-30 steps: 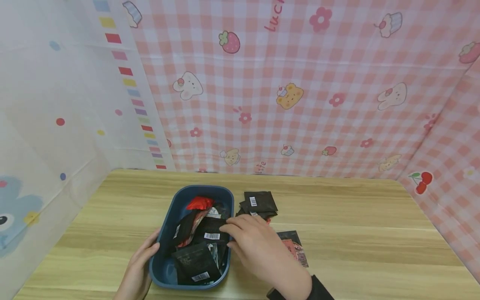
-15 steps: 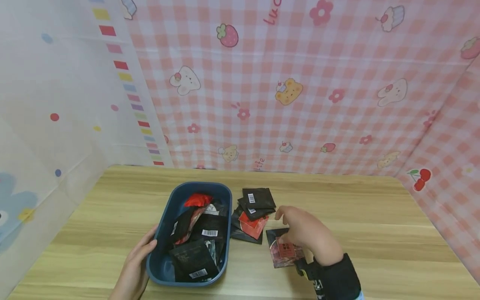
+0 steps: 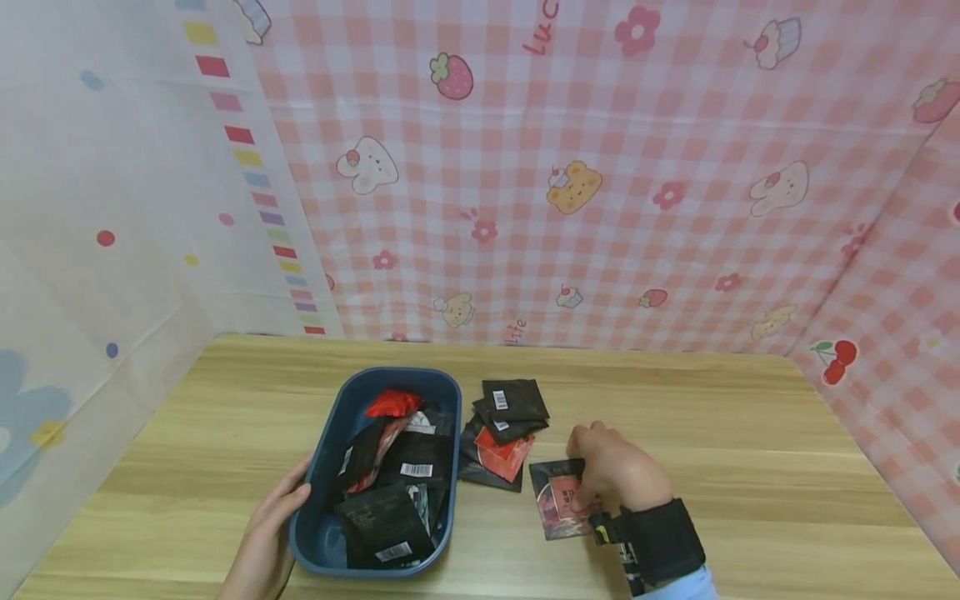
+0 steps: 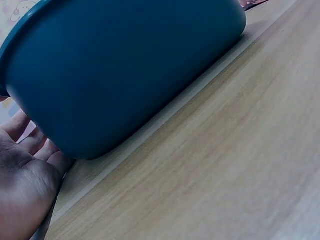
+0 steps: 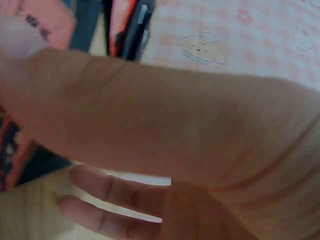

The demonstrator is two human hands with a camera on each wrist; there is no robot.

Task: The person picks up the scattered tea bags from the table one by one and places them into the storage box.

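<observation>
My left hand [image 3: 268, 527] rests against the left side of a blue plastic bin [image 4: 125, 75], fingers laid along its outer wall near the rim. Inside the bin lie black sachets [image 3: 386, 523] with barcode labels and a shiny red packet [image 3: 393, 403]. Over on the right, my right hand [image 3: 622, 468] is at a flat sachet [image 3: 551, 507] with a pink label and dark border. Its thumb [image 5: 125, 110] lies over that sachet, while the other fingers spread beyond its right edge, close to the tabletop. Part of the sachet is hidden under the hand.
Between the bin and my right hand lies a loose pile of black and red sachets [image 3: 495, 454], with more black sachets [image 3: 516, 400] on top. They stand on a wood-grain table [image 3: 750, 467]. A pink checked cloth [image 3: 465, 183] hangs behind, with white cloth at the left.
My right hand has moved from the bin's right rim over to the pink-labelled sachet, uncovering the pile between. The left hand stays at the bin.
</observation>
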